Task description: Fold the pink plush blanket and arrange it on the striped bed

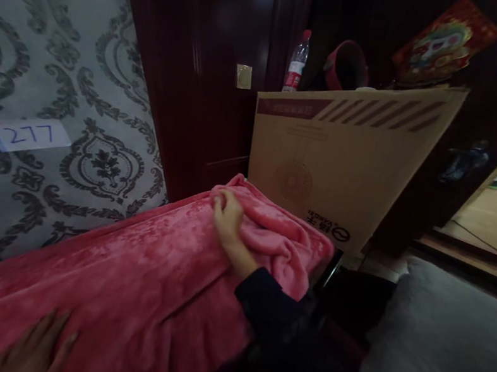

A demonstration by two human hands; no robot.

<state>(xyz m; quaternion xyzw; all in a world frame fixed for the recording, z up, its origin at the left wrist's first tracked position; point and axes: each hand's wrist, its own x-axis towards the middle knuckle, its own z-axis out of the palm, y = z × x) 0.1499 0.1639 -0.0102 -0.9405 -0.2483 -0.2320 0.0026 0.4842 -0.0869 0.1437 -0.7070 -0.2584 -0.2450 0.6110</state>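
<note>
A plush pink blanket covers a long surface along the wall, its far end bunched into folds. Up at that far end, my right hand is closed on the blanket, the fingers gathered at the folded edge. My left hand lies flat on the blanket near the bottom of the view, fingers stretched out and holding nothing. Part of that hand is cut off by the frame's lower edge. A dark sleeve covers my right forearm.
Beyond the blanket stands a large cardboard box, with a plastic bottle and a pink ring-shaped object behind its top edge. A grey cushion is at the right. Patterned wallpaper bears a label reading 277.
</note>
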